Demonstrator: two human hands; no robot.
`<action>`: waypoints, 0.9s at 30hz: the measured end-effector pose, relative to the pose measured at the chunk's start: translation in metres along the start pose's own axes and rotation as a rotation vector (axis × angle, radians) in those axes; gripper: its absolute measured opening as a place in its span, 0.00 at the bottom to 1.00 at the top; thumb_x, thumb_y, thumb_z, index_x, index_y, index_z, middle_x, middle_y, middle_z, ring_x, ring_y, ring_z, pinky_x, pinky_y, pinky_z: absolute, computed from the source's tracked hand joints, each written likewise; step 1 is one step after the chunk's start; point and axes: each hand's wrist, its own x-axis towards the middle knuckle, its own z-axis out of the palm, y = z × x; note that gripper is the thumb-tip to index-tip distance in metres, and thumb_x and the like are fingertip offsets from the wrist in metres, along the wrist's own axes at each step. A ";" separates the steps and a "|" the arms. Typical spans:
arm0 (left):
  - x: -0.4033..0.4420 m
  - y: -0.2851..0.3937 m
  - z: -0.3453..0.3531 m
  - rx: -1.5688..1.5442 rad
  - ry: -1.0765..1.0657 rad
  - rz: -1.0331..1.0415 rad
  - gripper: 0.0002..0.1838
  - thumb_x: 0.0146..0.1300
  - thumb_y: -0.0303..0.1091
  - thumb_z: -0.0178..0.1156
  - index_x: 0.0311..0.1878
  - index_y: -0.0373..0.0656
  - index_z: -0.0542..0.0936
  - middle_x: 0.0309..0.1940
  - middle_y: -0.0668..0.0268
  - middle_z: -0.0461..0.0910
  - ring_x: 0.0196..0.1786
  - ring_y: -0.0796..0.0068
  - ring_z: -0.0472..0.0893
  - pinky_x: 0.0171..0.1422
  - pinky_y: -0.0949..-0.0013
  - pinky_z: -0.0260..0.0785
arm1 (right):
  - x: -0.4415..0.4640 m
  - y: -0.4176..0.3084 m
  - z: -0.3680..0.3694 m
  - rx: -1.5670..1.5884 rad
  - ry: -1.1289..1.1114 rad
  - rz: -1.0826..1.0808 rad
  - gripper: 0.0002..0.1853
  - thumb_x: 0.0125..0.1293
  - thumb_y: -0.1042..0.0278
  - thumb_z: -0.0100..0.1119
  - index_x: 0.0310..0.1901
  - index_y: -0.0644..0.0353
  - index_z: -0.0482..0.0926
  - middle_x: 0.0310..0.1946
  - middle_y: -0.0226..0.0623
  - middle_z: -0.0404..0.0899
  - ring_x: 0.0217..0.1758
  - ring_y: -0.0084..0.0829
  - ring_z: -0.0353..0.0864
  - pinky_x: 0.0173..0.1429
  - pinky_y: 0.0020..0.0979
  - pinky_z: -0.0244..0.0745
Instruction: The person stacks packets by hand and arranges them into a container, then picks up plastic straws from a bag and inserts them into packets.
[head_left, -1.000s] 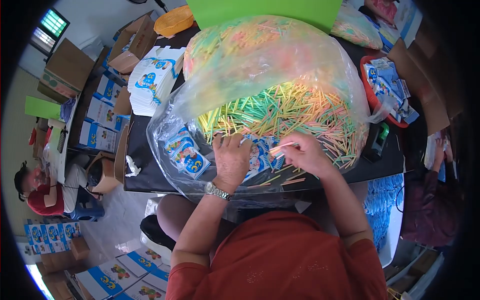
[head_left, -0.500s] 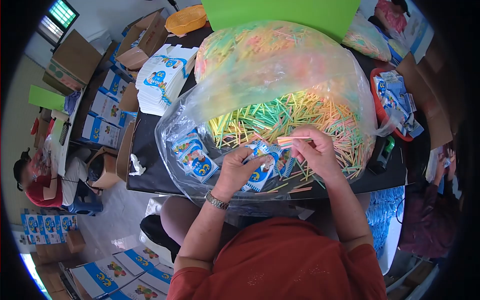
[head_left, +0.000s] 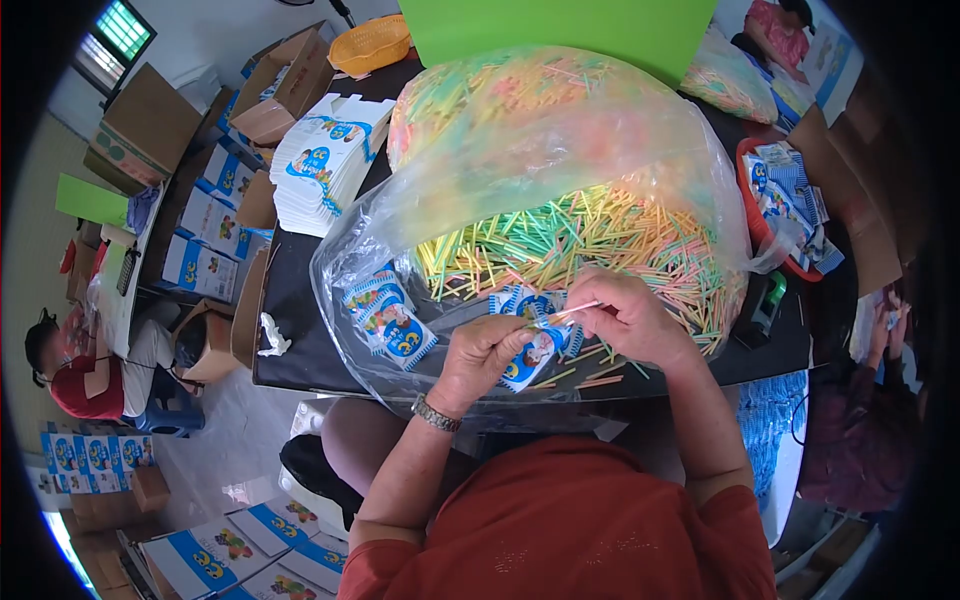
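Well, in the head view the right hand [head_left: 622, 315] clamps thin sticks [head_left: 576, 313], rear ends lost behind fingers — while the left hand [head_left: 485, 358] pinches a packet [head_left: 533, 362], its mouth hard to make out. That packet, thumb-covered in part, is near the black table's [head_left: 300, 335] front edge.

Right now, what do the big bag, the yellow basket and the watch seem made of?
The big bag looks like thin, glossy plastic film: it is see-through and wrinkled. The yellow basket is probably moulded plastic, from its even colour and perforated wall. The watch seems polished metal, given its silvery shine, though it's small here.
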 end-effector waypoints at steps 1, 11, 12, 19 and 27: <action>-0.001 0.001 0.001 -0.001 -0.001 0.000 0.09 0.65 0.32 0.61 0.41 0.35 0.82 0.31 0.63 0.82 0.33 0.79 0.78 0.38 0.74 0.71 | 0.000 -0.002 -0.002 -0.051 -0.011 0.004 0.06 0.61 0.85 0.54 0.39 0.66 0.76 0.34 0.36 0.75 0.28 0.22 0.77 0.30 0.22 0.71; 0.000 0.010 0.006 0.021 0.059 0.008 0.08 0.63 0.33 0.63 0.41 0.39 0.83 0.30 0.60 0.82 0.30 0.71 0.79 0.36 0.71 0.71 | 0.001 -0.017 0.000 -0.223 0.018 -0.111 0.07 0.57 0.82 0.58 0.37 0.61 0.79 0.33 0.36 0.77 0.34 0.32 0.78 0.36 0.30 0.73; 0.000 0.009 0.006 0.134 0.041 0.097 0.09 0.63 0.34 0.63 0.41 0.39 0.83 0.30 0.60 0.83 0.29 0.70 0.80 0.35 0.71 0.71 | 0.002 -0.018 -0.001 -0.231 -0.001 -0.108 0.07 0.57 0.82 0.58 0.37 0.61 0.79 0.33 0.36 0.77 0.34 0.33 0.78 0.37 0.30 0.74; -0.005 0.012 0.007 0.044 0.035 0.017 0.11 0.62 0.34 0.64 0.45 0.39 0.82 0.31 0.59 0.83 0.31 0.68 0.81 0.36 0.69 0.73 | 0.005 -0.031 -0.009 -0.195 0.087 -0.086 0.07 0.58 0.83 0.57 0.37 0.62 0.79 0.33 0.36 0.77 0.32 0.29 0.79 0.34 0.27 0.73; -0.006 0.006 0.011 -0.013 0.075 0.099 0.10 0.63 0.33 0.63 0.44 0.39 0.81 0.32 0.59 0.84 0.31 0.68 0.81 0.37 0.70 0.73 | 0.000 -0.033 -0.008 -0.067 0.105 -0.097 0.06 0.62 0.83 0.54 0.38 0.63 0.77 0.34 0.35 0.75 0.26 0.22 0.76 0.29 0.23 0.71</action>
